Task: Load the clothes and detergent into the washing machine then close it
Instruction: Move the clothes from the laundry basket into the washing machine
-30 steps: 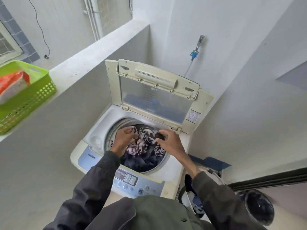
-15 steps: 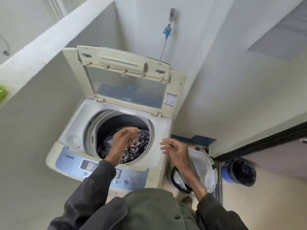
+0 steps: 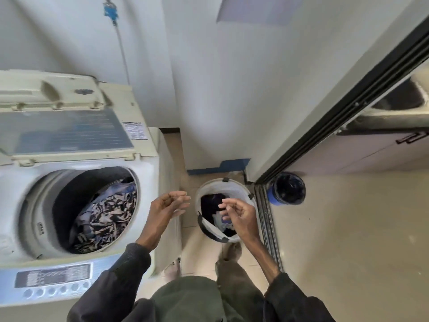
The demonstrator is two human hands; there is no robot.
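Observation:
The top-loading washing machine (image 3: 148, 182) stands at the left with its lid (image 3: 67, 126) raised. Patterned and blue clothes (image 3: 106, 214) lie in its drum. On the floor to its right sits a white laundry basket (image 3: 222, 187) holding dark and light clothes (image 3: 218, 217). My left hand (image 3: 167, 208) hovers between machine and basket, fingers relaxed and empty. Above the basket's opening my right hand (image 3: 239, 217) hangs, its fingers loosely curled around nothing. No detergent is in view.
A black sliding-door track (image 3: 267, 219) runs along the floor right of the basket. A dark blue bucket (image 3: 287, 191) stands beyond it on beige tiles. A water tap (image 3: 109, 10) with a hose hangs on the wall behind the machine. My feet are below the basket.
Both hands left the drum empty and swung right toward the laundry basket. The view turned right, so the green basket on the ledge is out of sight.

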